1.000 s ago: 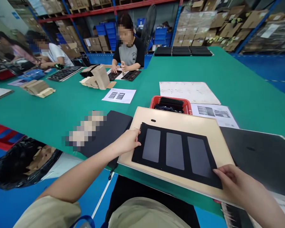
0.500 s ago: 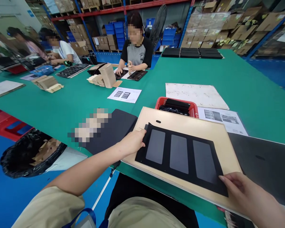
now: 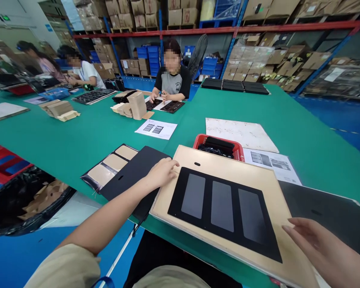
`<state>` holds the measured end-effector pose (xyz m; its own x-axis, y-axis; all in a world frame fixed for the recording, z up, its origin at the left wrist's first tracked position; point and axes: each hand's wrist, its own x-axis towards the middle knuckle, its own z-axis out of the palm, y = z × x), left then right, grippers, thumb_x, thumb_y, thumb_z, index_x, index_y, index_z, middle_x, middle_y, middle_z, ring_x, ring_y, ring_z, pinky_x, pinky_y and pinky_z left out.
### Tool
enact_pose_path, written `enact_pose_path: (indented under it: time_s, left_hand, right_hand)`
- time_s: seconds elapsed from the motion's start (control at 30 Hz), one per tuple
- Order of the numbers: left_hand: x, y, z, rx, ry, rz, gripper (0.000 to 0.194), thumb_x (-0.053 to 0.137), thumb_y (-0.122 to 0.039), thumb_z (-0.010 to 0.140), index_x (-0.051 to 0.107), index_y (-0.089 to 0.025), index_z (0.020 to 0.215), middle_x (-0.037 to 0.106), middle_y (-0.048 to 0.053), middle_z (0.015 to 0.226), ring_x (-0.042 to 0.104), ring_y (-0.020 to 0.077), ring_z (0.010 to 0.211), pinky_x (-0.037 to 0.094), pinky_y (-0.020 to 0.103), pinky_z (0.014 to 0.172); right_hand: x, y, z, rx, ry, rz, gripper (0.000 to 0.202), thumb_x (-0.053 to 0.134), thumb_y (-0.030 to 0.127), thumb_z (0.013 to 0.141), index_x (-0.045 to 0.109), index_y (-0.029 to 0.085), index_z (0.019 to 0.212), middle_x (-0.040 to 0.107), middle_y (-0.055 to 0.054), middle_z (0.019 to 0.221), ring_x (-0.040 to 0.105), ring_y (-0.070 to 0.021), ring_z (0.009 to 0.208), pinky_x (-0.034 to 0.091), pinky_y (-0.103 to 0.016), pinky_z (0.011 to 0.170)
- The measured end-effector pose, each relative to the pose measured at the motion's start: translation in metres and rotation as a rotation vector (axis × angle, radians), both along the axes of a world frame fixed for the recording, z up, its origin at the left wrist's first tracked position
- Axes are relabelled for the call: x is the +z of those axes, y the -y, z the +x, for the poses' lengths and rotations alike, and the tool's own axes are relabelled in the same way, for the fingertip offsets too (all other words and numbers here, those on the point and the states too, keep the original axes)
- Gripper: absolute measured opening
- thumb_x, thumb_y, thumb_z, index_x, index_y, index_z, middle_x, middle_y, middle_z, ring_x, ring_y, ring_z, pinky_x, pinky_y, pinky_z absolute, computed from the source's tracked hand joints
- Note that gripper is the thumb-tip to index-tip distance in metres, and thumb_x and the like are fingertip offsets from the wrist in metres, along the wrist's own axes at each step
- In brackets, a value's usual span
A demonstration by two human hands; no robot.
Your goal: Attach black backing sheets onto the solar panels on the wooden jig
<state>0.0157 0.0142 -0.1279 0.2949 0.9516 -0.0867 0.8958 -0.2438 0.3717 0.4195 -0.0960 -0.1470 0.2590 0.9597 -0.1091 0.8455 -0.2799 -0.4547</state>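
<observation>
A black panel point(image 3: 207, 202) with three grey translucent windows lies flat on a cream board point(image 3: 225, 166). Just off the panel's left edge, over the board's left side, is my left hand point(image 3: 162, 172), its fingers bent but apart and holding nothing. Beyond the panel's right edge my right hand point(image 3: 315, 240) hovers over the board's right side, fingers apart, with nothing in it. A plain black sheet point(image 3: 132, 176) lies under my left forearm, overlapping a dark frame with tan windows point(image 3: 108, 168).
Behind the board stands a red basket point(image 3: 238, 151) holding black items. A white board point(image 3: 240, 132) and printed sheets point(image 3: 156, 129) lie farther back. A dark board point(image 3: 324, 212) is at the right. Across the table a person point(image 3: 172, 80) works. A black-lined bin point(image 3: 33, 200) stands lower left.
Both hands have let go of the black panel, which now lies flat on the cream board. My left hand has moved left, off its corner. The camera view has tilted up slightly.
</observation>
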Motion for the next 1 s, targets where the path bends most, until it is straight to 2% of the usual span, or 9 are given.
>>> enact_pose_path:
  time_s: [0.07, 0.17, 0.3, 0.43, 0.53, 0.63, 0.73, 0.83, 1.0]
  left_hand:
    - [-0.007, -0.005, -0.001, -0.023, 0.035, 0.027, 0.014, 0.052, -0.019, 0.084, 0.06, -0.022, 0.096, 0.057, 0.004, 0.097, 0.051, 0.0223, 0.102, 0.041, 0.03, 0.083]
    - [-0.015, -0.007, -0.002, -0.057, 0.069, 0.034, 0.013, 0.049, -0.019, 0.085, 0.061, -0.021, 0.081, 0.056, 0.004, 0.09, 0.05, 0.0219, 0.095, 0.041, 0.03, 0.08]
    - [-0.017, -0.007, -0.004, -0.09, 0.092, 0.037, 0.013, 0.049, -0.018, 0.086, 0.06, -0.02, 0.08, 0.056, 0.003, 0.091, 0.048, 0.0212, 0.092, 0.04, 0.03, 0.079]
    - [-0.016, -0.005, -0.004, -0.107, 0.094, 0.044, 0.016, 0.047, -0.016, 0.087, 0.059, -0.02, 0.077, 0.056, 0.004, 0.091, 0.047, 0.0211, 0.093, 0.04, 0.029, 0.077]
    - [-0.018, -0.005, -0.005, -0.118, 0.093, 0.062, 0.016, 0.046, -0.016, 0.088, 0.058, -0.02, 0.077, 0.055, 0.004, 0.09, 0.047, 0.0209, 0.092, 0.039, 0.029, 0.076]
    - [-0.021, -0.005, -0.006, -0.121, 0.096, 0.085, 0.016, 0.046, -0.017, 0.089, 0.058, -0.02, 0.079, 0.055, 0.003, 0.09, 0.046, 0.0203, 0.089, 0.04, 0.03, 0.075]
    - [-0.023, -0.005, -0.008, -0.118, 0.107, 0.106, 0.014, 0.047, -0.018, 0.089, 0.059, -0.02, 0.081, 0.055, 0.003, 0.091, 0.047, 0.0198, 0.089, 0.04, 0.029, 0.075]
    - [-0.023, 0.002, -0.008, -0.104, 0.115, 0.145, 0.012, 0.047, -0.018, 0.089, 0.059, -0.02, 0.086, 0.056, 0.003, 0.093, 0.047, 0.0199, 0.091, 0.041, 0.03, 0.078]
    - [-0.025, 0.027, -0.006, -0.127, 0.106, 0.261, 0.025, 0.039, -0.015, 0.093, 0.06, -0.022, 0.103, 0.059, 0.005, 0.105, 0.047, 0.0208, 0.102, 0.04, 0.034, 0.086]
  right_hand:
    - [0.013, -0.006, -0.016, 0.081, 0.001, 0.049, 0.05, 0.049, 0.068, 0.067, 0.061, 0.024, 0.087, 0.069, -0.013, 0.093, 0.066, -0.0307, 0.078, 0.05, -0.039, 0.06]
    - [0.03, -0.016, -0.048, 0.217, 0.005, 0.081, 0.048, 0.048, 0.066, 0.073, 0.062, 0.024, 0.093, 0.069, -0.012, 0.095, 0.065, -0.0291, 0.081, 0.051, -0.037, 0.063]
    - [0.042, -0.035, -0.095, 0.454, -0.028, 0.137, 0.037, 0.047, 0.055, 0.082, 0.059, 0.024, 0.098, 0.067, -0.011, 0.097, 0.063, -0.027, 0.088, 0.051, -0.036, 0.071]
    - [0.038, -0.059, -0.148, 0.711, -0.025, 0.137, 0.023, 0.042, 0.033, 0.09, 0.058, 0.022, 0.102, 0.063, -0.008, 0.104, 0.061, -0.0227, 0.094, 0.049, -0.035, 0.078]
    - [0.026, -0.078, -0.186, 0.873, 0.025, 0.168, 0.032, 0.038, 0.021, 0.092, 0.056, 0.018, 0.118, 0.06, -0.009, 0.109, 0.059, -0.0202, 0.1, 0.047, -0.032, 0.085]
    - [0.013, -0.088, -0.215, 0.925, 0.185, 0.16, 0.043, 0.034, 0.013, 0.092, 0.049, 0.016, 0.131, 0.058, -0.01, 0.106, 0.059, -0.0199, 0.096, 0.047, -0.031, 0.083]
    - [0.008, -0.088, -0.234, 0.917, 0.416, 0.169, 0.045, 0.033, 0.01, 0.09, 0.052, 0.019, 0.13, 0.059, -0.01, 0.101, 0.058, -0.0233, 0.091, 0.048, -0.035, 0.078]
    - [0.01, -0.086, -0.24, 0.927, 0.546, 0.218, 0.042, 0.032, 0.011, 0.091, 0.056, 0.015, 0.126, 0.06, -0.014, 0.101, 0.057, -0.0276, 0.094, 0.047, -0.041, 0.079]
    - [0.005, -0.097, -0.23, 0.996, 0.382, 0.275, 0.046, 0.032, 0.006, 0.089, 0.056, 0.019, 0.126, 0.052, -0.011, 0.133, 0.046, -0.0262, 0.122, 0.042, -0.042, 0.095]
